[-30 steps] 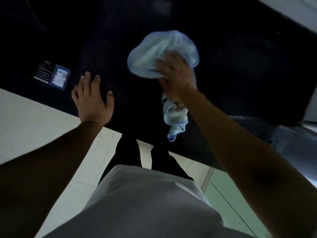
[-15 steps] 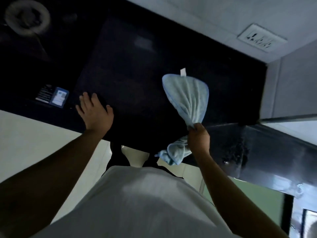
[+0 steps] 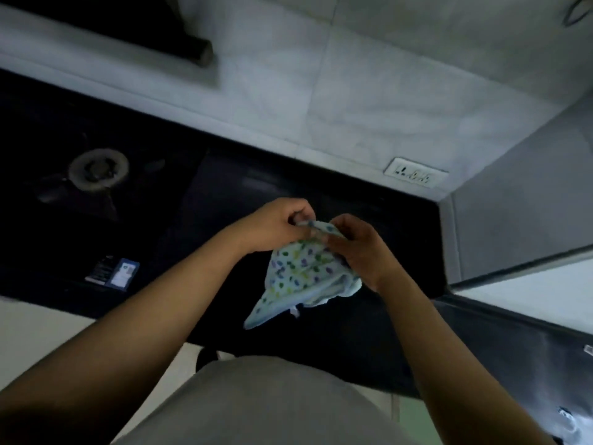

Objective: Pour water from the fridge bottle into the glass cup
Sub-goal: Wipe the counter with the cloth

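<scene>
Over the front edge of the dark countertop (image 3: 224, 187), both forearms reached forward from the bottom corners of the view and met near the middle. The left hand (image 3: 276, 226) was turned knuckles-up, its fingers curled tight and its thumb pressed against them, pinching the top hem of a pale blue cloth (image 3: 298, 277) printed with small coloured spots. The right hand (image 3: 356, 252) sat just beside it, almost touching, wrist bent inward, fingers curled round the same hem, with the bunched bulk of the cloth against its palm. From the two grips the cloth hung free of the countertop, one pointed corner drooping down and to the left, a small white tag showing at its lower fold.

Toward the left end of the countertop sat a gas burner (image 3: 98, 170), and nearer the front edge lay a small printed card (image 3: 114, 273). A white socket plate (image 3: 414, 176) was set low in the tiled wall (image 3: 321, 91) by the back right corner, where a grey panel (image 3: 519, 220) closed off the right end. The person's grey shirt (image 3: 272, 403) filled the bottom of the view.
</scene>
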`<state>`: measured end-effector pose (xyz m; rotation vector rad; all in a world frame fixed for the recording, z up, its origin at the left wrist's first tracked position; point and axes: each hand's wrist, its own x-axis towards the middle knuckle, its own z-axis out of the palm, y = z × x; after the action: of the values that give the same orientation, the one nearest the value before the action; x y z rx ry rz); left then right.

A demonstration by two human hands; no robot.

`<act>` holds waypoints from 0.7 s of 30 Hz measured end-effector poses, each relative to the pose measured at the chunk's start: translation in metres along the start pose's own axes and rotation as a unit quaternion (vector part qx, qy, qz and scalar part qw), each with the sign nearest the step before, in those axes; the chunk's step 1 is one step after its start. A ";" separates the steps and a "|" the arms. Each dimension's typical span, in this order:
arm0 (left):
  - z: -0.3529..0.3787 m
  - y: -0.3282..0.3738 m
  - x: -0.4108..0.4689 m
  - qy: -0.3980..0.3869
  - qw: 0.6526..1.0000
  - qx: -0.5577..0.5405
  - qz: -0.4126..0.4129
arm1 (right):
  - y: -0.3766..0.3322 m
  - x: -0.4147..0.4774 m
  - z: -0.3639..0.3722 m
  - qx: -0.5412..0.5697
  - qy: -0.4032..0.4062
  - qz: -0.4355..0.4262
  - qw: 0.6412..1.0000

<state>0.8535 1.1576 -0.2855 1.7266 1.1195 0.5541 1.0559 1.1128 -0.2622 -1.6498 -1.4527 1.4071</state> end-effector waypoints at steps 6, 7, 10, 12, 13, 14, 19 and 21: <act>-0.050 0.067 0.016 -0.019 0.998 0.051 0.043 | -0.046 -0.003 -0.041 -0.196 0.057 -0.112 0.973; -0.055 0.078 0.019 -0.018 0.996 0.072 0.049 | -0.051 -0.002 -0.048 -0.222 0.067 -0.127 0.964; -0.068 0.104 0.029 -0.003 0.991 0.112 0.069 | -0.058 -0.001 -0.066 -0.281 0.121 -0.158 0.939; -0.077 0.122 0.038 0.012 0.987 0.135 0.083 | -0.062 -0.002 -0.076 -0.303 0.171 -0.203 0.916; -0.083 0.134 0.044 0.020 0.985 0.144 0.093 | -0.067 -0.002 -0.081 -0.298 0.194 -0.224 0.908; -0.088 0.145 0.051 0.029 0.983 0.151 0.103 | -0.074 -0.002 -0.087 -0.288 0.215 -0.242 0.901; -0.117 0.203 0.097 0.094 0.963 0.220 0.128 | -0.132 0.020 -0.126 -0.193 0.283 -0.242 0.908; -0.130 0.225 0.117 0.119 0.952 0.246 0.139 | -0.156 0.036 -0.147 -0.156 0.277 -0.225 0.921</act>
<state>0.9062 1.2967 -0.0432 2.3215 1.2645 0.7138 1.1271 1.2256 -0.0905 -1.5741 -1.6107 0.4200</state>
